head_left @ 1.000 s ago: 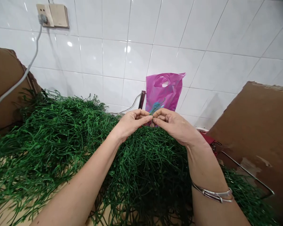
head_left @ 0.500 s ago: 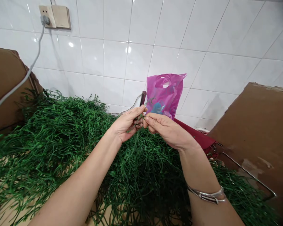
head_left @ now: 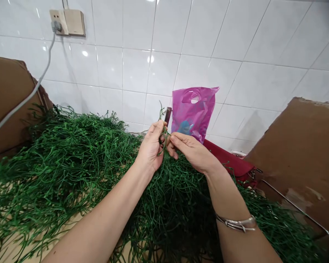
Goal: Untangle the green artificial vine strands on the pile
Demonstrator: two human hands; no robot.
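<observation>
Between my hands is a thin green plant stem (head_left: 166,140) with small side shoots, its tip rising above the fingers. My left hand (head_left: 152,144) is closed around it, thumb uppermost. From the right, my right hand (head_left: 188,148) pinches the stem's side between thumb and fingertips. Exactly what lies between those fingertips is too small to make out. Beneath both hands spreads a large heap of green stringy plant stems (head_left: 178,190), thin and tangled, looking like artificial greenery. A silver bracelet (head_left: 237,223) circles my right wrist.
A purple plastic bag (head_left: 194,109) leans by the white tiled wall (head_left: 137,65). Dark red fabric (head_left: 227,159) and a bent metal rod (head_left: 293,206) lie to the right. Cardboard boxes flank both sides: left (head_left: 8,98), right (head_left: 304,146). A white cable (head_left: 41,78) runs from the socket (head_left: 68,23).
My left hand has turned more upright, and the stem's tip now points up instead of to the right. My right hand keeps its pinch beside it. The view has shifted slightly.
</observation>
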